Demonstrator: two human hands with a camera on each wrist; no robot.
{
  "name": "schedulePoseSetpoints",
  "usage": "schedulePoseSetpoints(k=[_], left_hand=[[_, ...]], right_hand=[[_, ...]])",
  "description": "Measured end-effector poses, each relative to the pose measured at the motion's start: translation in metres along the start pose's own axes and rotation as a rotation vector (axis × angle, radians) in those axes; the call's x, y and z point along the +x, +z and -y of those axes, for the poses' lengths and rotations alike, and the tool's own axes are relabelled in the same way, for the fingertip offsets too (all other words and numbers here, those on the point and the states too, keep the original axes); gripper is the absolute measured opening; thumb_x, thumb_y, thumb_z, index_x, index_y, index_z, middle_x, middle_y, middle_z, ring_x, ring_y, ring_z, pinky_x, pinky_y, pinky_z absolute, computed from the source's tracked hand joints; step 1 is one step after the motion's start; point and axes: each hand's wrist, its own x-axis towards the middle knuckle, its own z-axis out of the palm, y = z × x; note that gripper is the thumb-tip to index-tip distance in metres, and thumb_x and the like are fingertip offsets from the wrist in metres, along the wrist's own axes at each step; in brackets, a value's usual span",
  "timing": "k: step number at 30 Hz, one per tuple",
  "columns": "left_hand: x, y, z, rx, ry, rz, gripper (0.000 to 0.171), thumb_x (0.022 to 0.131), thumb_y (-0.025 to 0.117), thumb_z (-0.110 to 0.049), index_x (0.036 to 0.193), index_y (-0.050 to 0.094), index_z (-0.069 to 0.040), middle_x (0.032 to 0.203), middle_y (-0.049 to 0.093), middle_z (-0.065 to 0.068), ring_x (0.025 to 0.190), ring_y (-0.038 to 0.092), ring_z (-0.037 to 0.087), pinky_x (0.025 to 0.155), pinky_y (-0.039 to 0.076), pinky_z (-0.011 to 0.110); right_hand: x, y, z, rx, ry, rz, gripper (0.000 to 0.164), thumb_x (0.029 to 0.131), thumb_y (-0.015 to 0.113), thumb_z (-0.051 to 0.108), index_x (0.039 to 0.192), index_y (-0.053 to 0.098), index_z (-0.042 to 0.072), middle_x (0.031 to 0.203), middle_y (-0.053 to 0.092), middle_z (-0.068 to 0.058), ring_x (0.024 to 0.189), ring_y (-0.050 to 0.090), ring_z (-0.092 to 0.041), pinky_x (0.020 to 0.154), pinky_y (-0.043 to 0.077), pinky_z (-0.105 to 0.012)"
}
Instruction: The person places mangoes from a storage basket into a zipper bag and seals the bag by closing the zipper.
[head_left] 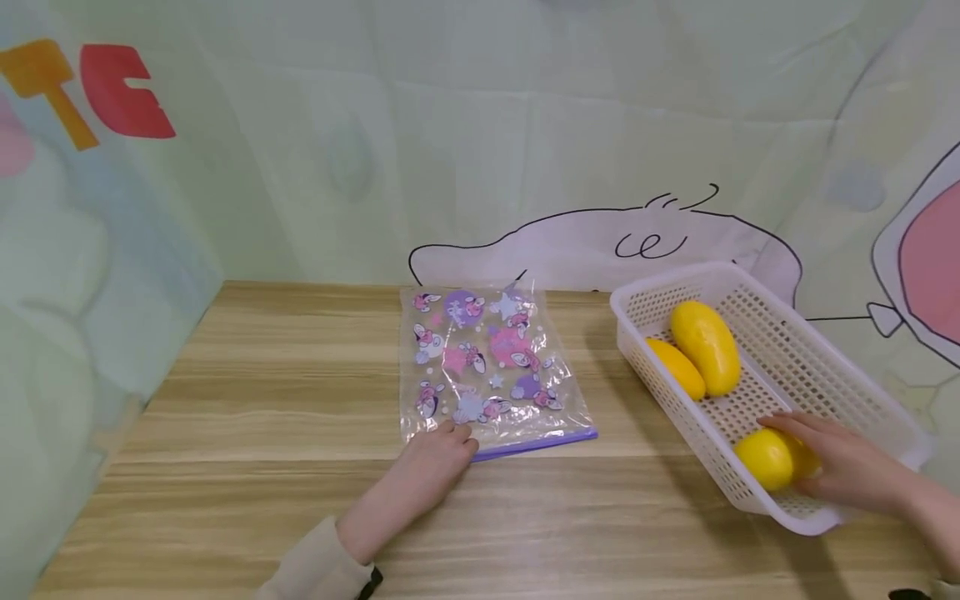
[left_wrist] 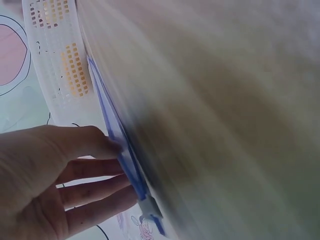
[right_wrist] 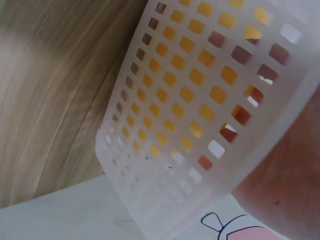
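Observation:
A clear zip bag [head_left: 480, 367] with pink and purple cartoon prints lies flat on the table. At its near edge runs a purple-blue zip strip [left_wrist: 127, 167] with a slider at one end. My left hand [head_left: 435, 467] pinches that strip, the thumb on it and the fingertips against it. To the right, my right hand [head_left: 843, 462] reaches into a white basket [head_left: 675, 442] and grips a rounded yellow fruit [head_left: 804, 458]. Another round yellow fruit [head_left: 763, 458] sits against it. In the right wrist view, the basket wall [right_wrist: 200, 105] hides most of the hand.
Two longer yellow fruits, mango-like, lie in the far part of the basket: one large [head_left: 707, 346] and one partly covered [head_left: 677, 368]. The wooden table [head_left: 285, 383] meets a printed cloth backdrop [head_left: 465, 150] behind and at the left.

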Motion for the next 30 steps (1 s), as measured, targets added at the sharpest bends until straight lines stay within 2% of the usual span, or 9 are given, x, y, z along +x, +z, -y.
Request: schedulePoseSetpoints(k=[4, 10, 19, 30], left_hand=[[0.001, 0.001, -0.001, 0.01, 0.005, -0.006, 0.014, 0.074, 0.065, -0.007, 0.086, 0.064, -0.012, 0.085, 0.062, 0.0, 0.075, 0.055, 0.014, 0.058, 0.049, 0.024], [0.002, 0.001, -0.001, -0.01, -0.008, 0.024, 0.017, 0.075, 0.065, -0.007, 0.092, 0.064, -0.013, 0.093, 0.063, 0.001, 0.081, 0.057, 0.017, 0.058, 0.051, 0.025], [0.004, -0.002, -0.002, 0.015, -0.028, 0.033, 0.015, 0.072, 0.068, -0.007, 0.086, 0.065, -0.013, 0.084, 0.061, 0.0, 0.071, 0.053, 0.015, 0.05, 0.044, 0.022], [0.005, -0.003, -0.004, 0.027, -0.066, 0.064, 0.013, 0.077, 0.064, -0.014, 0.09, 0.063, -0.015, 0.082, 0.065, 0.001, 0.07, 0.056, 0.016, 0.046, 0.04, 0.022]], right_hand=[[0.002, 0.001, -0.001, -0.011, -0.007, -0.01, 0.077, 0.055, 0.08, 0.021, 0.125, 0.049, 0.01, 0.126, 0.049, -0.028, 0.11, 0.045, -0.046, 0.084, 0.035, -0.064], [0.005, 0.003, 0.001, -0.05, -0.022, -0.027, 0.077, 0.055, 0.081, 0.027, 0.123, 0.05, 0.01, 0.122, 0.053, -0.023, 0.106, 0.049, -0.045, 0.082, 0.038, -0.061], [0.009, 0.001, 0.009, -0.088, 0.024, 0.02, 0.078, 0.053, 0.083, 0.031, 0.12, 0.051, 0.009, 0.115, 0.057, -0.021, 0.099, 0.054, -0.043, 0.076, 0.043, -0.059], [0.007, 0.001, 0.009, -0.121, 0.043, 0.009, 0.075, 0.055, 0.082, 0.034, 0.119, 0.05, 0.012, 0.114, 0.057, -0.018, 0.098, 0.054, -0.04, 0.07, 0.044, -0.059]])
